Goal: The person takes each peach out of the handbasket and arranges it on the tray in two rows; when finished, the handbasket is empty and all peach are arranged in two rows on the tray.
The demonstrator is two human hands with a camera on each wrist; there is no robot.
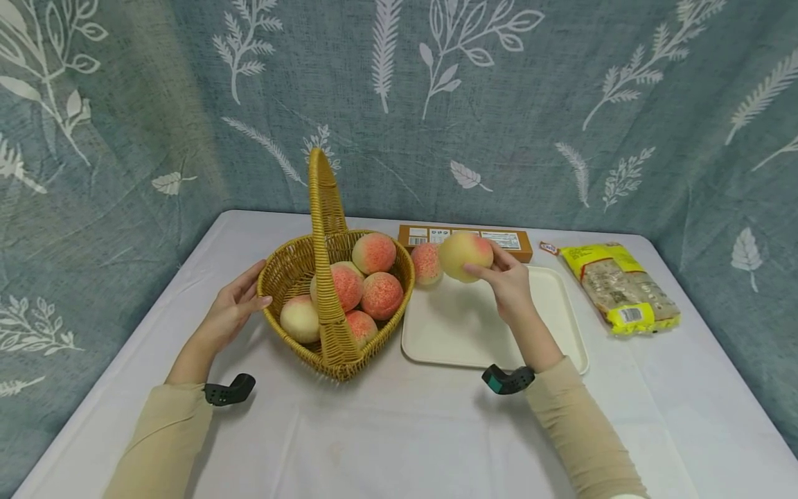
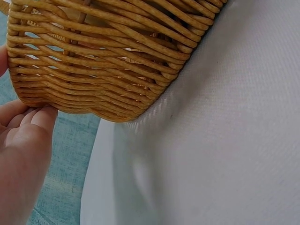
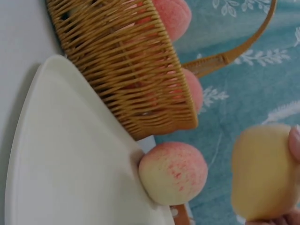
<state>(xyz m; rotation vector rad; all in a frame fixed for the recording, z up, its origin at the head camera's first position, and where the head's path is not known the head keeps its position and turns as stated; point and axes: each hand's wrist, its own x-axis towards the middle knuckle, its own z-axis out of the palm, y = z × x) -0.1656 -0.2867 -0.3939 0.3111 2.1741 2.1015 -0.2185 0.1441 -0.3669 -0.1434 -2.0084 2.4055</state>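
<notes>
My right hand (image 1: pixel 506 278) holds a yellow-pink peach (image 1: pixel 464 256) in its fingertips above the far left corner of a cream tray (image 1: pixel 548 326); the same peach (image 3: pixel 265 171) shows in the right wrist view. Another peach (image 1: pixel 427 263) (image 3: pixel 172 172) rests on the tray's far left corner, next to the wicker basket (image 1: pixel 293 267) (image 3: pixel 126 61). The basket holds several peaches (image 1: pixel 361 284) under its tall handle (image 1: pixel 324 229). My left hand (image 1: pixel 233 308) rests with straight fingers (image 2: pixel 44 117) against the basket's left side (image 2: pixel 103 70).
An orange carton (image 1: pixel 467 239) lies behind the tray. A yellow snack bag (image 1: pixel 617 285) lies to the right. The white tablecloth (image 1: pixel 386 430) covers the table, and a blue leaf-print curtain (image 1: pixel 499 104) hangs behind and at both sides.
</notes>
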